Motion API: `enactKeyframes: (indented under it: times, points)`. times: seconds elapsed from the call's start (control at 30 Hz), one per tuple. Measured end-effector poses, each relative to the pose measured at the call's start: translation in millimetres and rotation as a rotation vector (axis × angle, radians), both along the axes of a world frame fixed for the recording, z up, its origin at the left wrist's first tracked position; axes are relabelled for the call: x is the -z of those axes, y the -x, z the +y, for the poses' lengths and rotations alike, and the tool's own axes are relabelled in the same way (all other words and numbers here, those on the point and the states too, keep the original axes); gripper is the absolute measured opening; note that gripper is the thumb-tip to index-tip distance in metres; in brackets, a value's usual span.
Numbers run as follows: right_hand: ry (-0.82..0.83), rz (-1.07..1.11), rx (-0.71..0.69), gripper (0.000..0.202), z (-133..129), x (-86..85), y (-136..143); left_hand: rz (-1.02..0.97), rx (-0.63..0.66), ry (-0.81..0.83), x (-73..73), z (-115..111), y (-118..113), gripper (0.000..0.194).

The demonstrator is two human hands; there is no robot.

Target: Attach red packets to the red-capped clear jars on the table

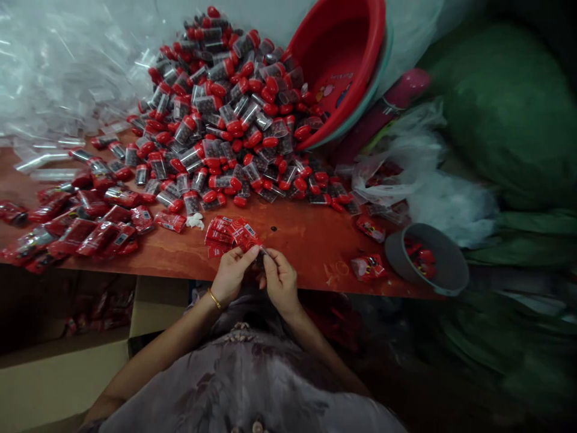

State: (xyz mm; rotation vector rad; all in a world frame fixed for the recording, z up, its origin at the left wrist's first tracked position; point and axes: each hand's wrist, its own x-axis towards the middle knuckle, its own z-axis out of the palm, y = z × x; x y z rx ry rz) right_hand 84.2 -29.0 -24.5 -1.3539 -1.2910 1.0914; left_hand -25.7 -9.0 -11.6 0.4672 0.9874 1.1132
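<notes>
We pinch a small dark item (260, 260), partly hidden, between the fingertips of our left hand (234, 270) and right hand (282, 279), at the table's (306, 234) near edge. Around it we see red cards (220, 233) fanned at ten o'clock, red-capped containers (225, 123) heaped toward twelve, and a grey bowl (448, 261) at three.

dark item (260, 259) partly covered by left hand (231, 275) and right hand (282, 282), print on red cards (219, 231) too small to be read; clear tubes (54, 78) blurred and cut off at left; red basin (311, 48) cropped at top, green material (505, 114) blurred
</notes>
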Motion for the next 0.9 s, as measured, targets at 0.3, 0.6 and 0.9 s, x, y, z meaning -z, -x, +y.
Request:
enactKeyframes:
  times: [0.3, 0.6, 0.9]
  points:
    - [0.059, 0.276, 0.004, 0.026, 4.1, 1.5, 10.1, 0.051, -0.013, -0.090, -10.7, 8.2, 3.5, 0.043]
    - [0.101, 0.350, -0.037, 0.023, 12.3, -11.5, 14.0, 0.112, 0.034, -0.130, -8.4, 4.7, 5.9, 0.038]
    - [0.088, 0.252, 0.038, 0.024, 21.3, -14.4, 19.1, 0.102, -0.056, -0.121, -8.7, 9.3, -4.2, 0.039]
